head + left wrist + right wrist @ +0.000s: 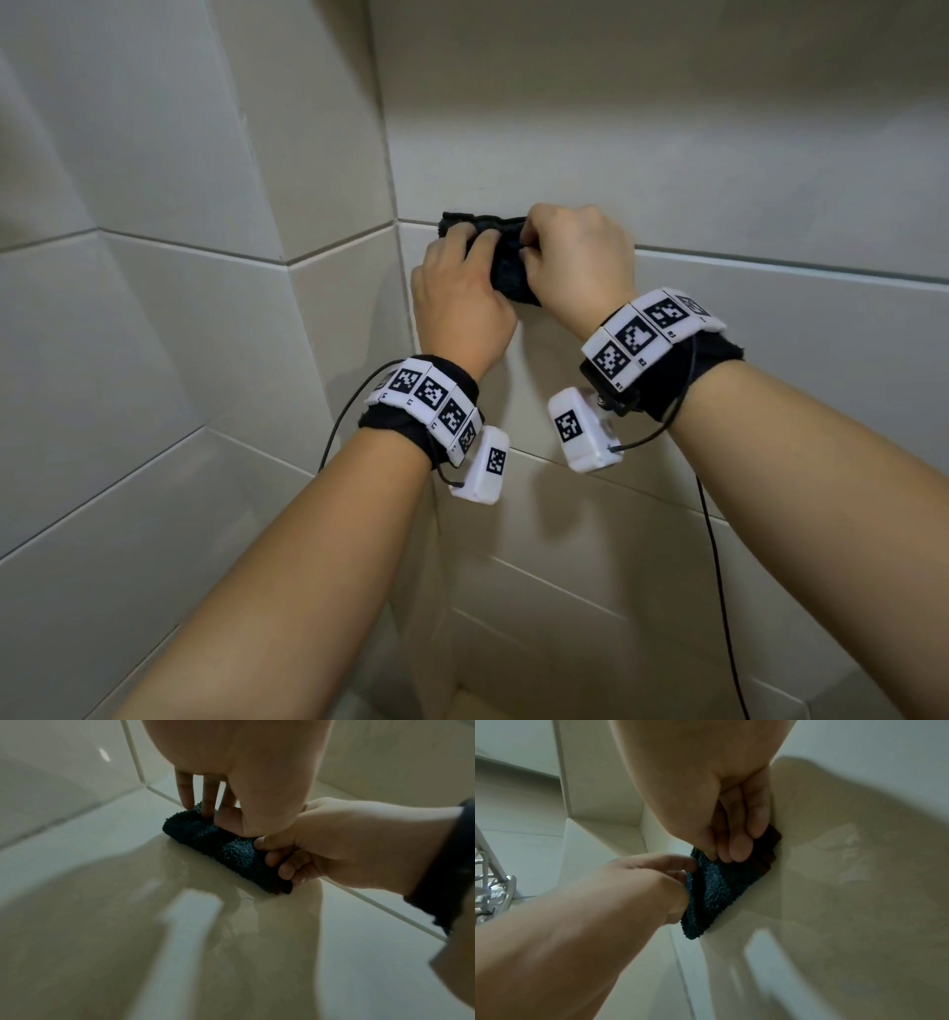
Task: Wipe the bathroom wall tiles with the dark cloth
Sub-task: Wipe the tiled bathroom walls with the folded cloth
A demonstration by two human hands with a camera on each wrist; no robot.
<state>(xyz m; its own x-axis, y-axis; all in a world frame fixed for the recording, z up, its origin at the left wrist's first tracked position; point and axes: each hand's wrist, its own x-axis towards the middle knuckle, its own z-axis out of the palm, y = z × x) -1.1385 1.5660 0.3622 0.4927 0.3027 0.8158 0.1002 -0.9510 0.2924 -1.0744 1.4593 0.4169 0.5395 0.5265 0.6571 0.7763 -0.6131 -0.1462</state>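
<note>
The dark blue terry cloth (508, 272) is folded into a thick pad and lies against a glossy beige wall tile (744, 334), just right of the wall corner. My left hand (477, 246) grips its left end, fingers over the top edge and thumb on the front. My right hand (529, 249) pinches its right end with curled fingers. In the left wrist view the cloth (226, 850) sits along a grout line between my left hand (213, 815) and right hand (272, 858). The right wrist view shows the cloth (718, 888), my right hand (731, 850) and my left hand (685, 870).
The corner where the two tiled walls meet (395, 221) runs just left of the cloth. A metal wire rack (493, 892) hangs on the left wall. Thin black cables (714, 539) trail from both wrist bands. Tiles stretch right and below.
</note>
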